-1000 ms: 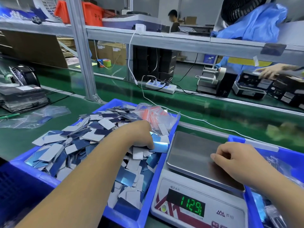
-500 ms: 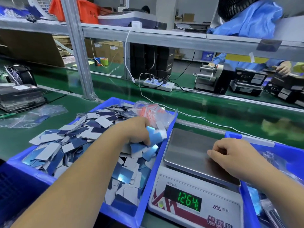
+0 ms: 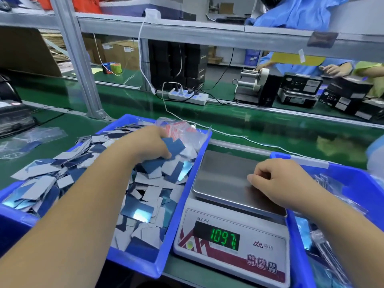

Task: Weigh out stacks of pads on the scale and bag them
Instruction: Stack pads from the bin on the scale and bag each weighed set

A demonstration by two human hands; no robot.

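Down in the left blue bin [image 3: 182, 196], the left hand [image 3: 151, 143] curls its fingers round a small clutch of pads [image 3: 166, 161] at the heap's far right corner, beside a clear bag [image 3: 185, 132]. Loose pads fill that bin. The right hand [image 3: 278, 181] rests on the scale [image 3: 228, 225], fingers curled over its steel platform; whether it pinches anything cannot be told. Thin, light and glossy, the pads probably slide and fan apart, so squeezing a squared stack by its edges looks safest on the green tabletop [image 3: 62, 125].
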